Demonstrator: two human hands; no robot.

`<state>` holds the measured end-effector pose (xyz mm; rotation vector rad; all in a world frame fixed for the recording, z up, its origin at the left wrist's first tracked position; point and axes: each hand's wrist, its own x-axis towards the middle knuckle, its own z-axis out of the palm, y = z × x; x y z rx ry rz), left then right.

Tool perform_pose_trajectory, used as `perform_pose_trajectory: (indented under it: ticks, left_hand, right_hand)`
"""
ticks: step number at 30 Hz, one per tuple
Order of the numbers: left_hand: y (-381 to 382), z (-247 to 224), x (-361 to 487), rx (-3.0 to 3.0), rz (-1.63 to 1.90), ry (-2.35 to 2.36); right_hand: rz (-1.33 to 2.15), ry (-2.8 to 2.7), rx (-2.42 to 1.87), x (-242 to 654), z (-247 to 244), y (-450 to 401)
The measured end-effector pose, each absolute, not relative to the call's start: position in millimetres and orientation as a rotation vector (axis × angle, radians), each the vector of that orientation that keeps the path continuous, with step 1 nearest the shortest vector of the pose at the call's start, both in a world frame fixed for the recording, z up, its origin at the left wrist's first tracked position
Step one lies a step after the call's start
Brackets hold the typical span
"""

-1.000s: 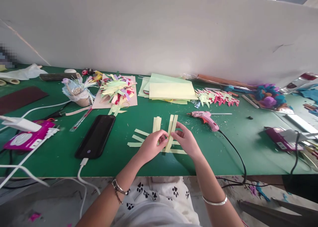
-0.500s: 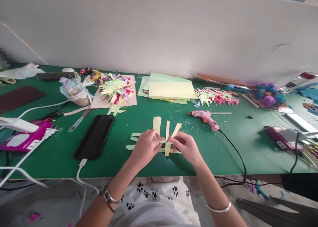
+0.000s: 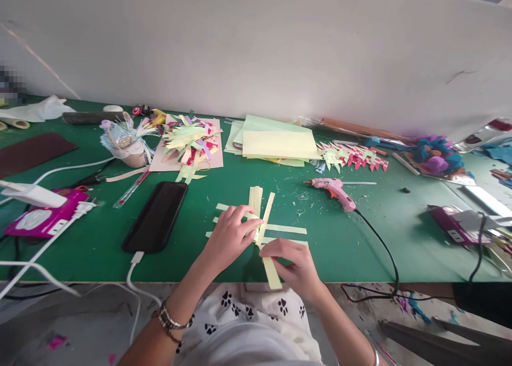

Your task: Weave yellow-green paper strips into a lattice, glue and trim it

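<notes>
Paper strips crisscross on our counter: our right hand pinches one, our left hand covers some (gripping? can't tell).

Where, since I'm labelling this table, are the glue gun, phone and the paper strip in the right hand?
Glue gun [image 3: 336, 188]: head view, on its pink body.
Phone [image 3: 155, 217]: head view, middle of its screen.
Paper strip [image 3: 272, 274]: head view, on its near end.

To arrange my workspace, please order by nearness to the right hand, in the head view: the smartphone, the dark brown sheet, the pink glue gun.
1. Pink glue gun: beyond the right hand, rightward.
2. Smartphone: to the left.
3. Dark brown sheet: at far left edge.
</notes>
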<state>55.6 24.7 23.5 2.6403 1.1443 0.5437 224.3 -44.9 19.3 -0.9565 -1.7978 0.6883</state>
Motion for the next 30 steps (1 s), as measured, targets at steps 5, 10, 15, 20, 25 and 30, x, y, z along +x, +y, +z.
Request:
perform_pose_trajectory:
  ticks: [5,10,15,20,25,30]
  left_hand:
    - [25.1,25.2,57.4,2.71,0.54,1.065]
    - [26.7,23.9,63.4,2.795,0.473,1.023]
    - [27.9,18.6,66.7,2.883,0.38,1.067]
    - [28.1,16.7,67.9,2.926,0.329,1.137]
    - [27.7,15.6,67.8,2.919,0.323,1.162]
    - [27.7,14.0,65.9,2.896,0.299,1.183]
  right_hand:
    - [0.57,-2.033,-0.858,229.1,22.8,-52.4]
    - [0.582,-2.043,-0.794,228.1,17.9,-55.6]
    - [0.684,-2.02,-0.8,225.4,12.3,-61.5]
    - [0.57,-2.042,-0.858,227.8,12.8,-66.9]
    - [0.362,-2.064,-0.957,228.4,11.1,-69.8]
    - [0.324,-2.065,-0.967,224.5,11.4,-68.8]
